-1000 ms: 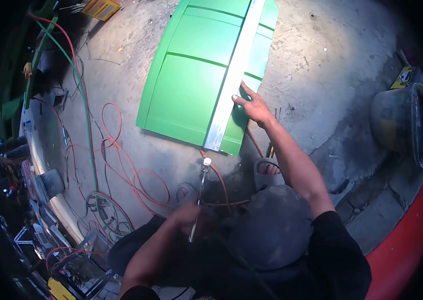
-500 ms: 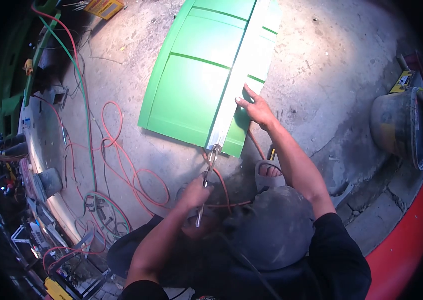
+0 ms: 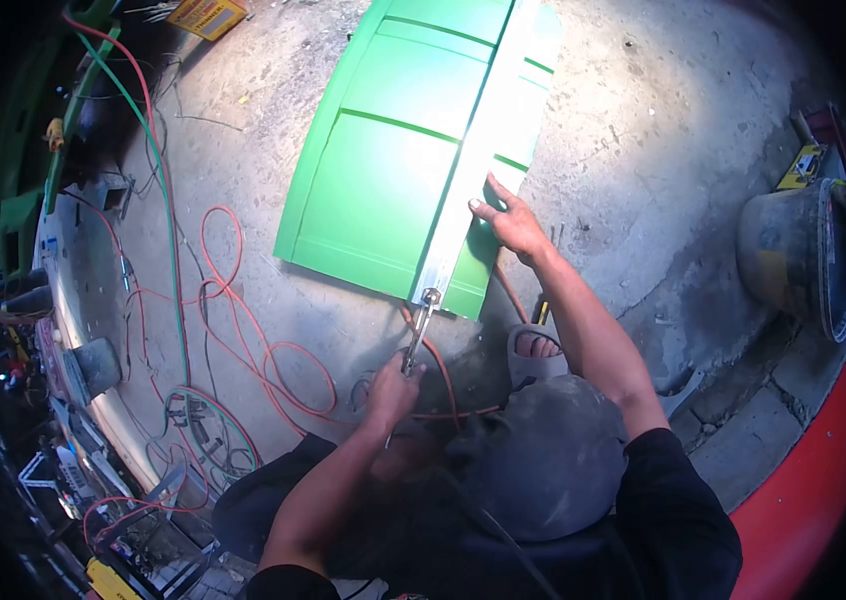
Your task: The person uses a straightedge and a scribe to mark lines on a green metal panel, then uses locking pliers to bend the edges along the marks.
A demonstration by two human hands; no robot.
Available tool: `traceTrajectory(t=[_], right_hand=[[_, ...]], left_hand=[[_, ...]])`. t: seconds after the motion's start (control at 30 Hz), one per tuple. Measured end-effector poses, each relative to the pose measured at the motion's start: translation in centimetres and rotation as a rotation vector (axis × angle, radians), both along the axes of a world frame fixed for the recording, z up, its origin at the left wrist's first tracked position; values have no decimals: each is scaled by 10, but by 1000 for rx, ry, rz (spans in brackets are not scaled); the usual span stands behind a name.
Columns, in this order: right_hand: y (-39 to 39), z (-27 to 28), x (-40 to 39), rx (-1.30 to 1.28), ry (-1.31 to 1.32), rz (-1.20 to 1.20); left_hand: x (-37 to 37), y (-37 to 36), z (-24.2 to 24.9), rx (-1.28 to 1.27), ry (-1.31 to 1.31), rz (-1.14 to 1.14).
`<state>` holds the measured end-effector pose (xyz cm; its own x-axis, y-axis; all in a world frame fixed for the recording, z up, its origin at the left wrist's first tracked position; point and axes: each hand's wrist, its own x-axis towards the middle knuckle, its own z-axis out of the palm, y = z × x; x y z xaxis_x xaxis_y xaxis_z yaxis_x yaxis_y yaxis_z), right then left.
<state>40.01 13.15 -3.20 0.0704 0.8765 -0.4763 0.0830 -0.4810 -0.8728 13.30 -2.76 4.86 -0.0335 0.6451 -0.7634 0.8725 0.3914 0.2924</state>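
A green metal panel (image 3: 383, 190) with dark creases lies on the concrete floor, a long bare metal strip (image 3: 463, 200) running lengthwise over it. My left hand (image 3: 395, 388) is wrapped around the handles of locking pliers (image 3: 423, 325). The pliers' jaws sit right at the strip's near end, by the panel's lower edge. On the right side of the strip lies my right hand (image 3: 515, 222), thumb and forefinger spread, thumb tip on the metal. Its other fingers are partly hidden toward the panel's edge.
Red and green hoses (image 3: 233, 290) coil over the floor at left. A dark bucket (image 3: 793, 255) stands at right near a red surface (image 3: 813, 480). A yellow box (image 3: 208, 15) is at the top. My knee (image 3: 543, 460) and sandalled foot (image 3: 535, 350) are close below the panel.
My left hand and the pliers' handles have shifted slightly left, and less of the handle end shows below the hand. My right hand stays at nearly the same place on the strip.
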Motion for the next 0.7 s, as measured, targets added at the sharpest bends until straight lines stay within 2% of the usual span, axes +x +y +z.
traceTrajectory(t=[0.17,0.27,0.33,0.37,0.43,0.47,0.53,0.6,0.7], right_hand=[[0,-3,1,-22,3,15],[-1,-5,1,-2,16,7],[-1,-8,1,1,13,14],[-2,-9,1,-1,12,13],[-2,-11,2,12,12,20],[-3,-12,2,16,19,19],[-5,-11,1,16,23,6],[-4,-10,2,-14,21,-6],[-4,-12,1,-11,-113,-35]], left_hand=[[-1,0,-5,29,13,11],[0,13,9,-52,-31,29],[-8,27,15,-261,-98,-127],[-16,33,14,-256,-104,-121],[-36,50,11,-354,-341,-463],[-49,61,10,-348,-346,-464],[-74,86,9,-558,-376,-239],[-94,113,9,-472,-228,-159],[-138,125,-25,-166,57,36]])
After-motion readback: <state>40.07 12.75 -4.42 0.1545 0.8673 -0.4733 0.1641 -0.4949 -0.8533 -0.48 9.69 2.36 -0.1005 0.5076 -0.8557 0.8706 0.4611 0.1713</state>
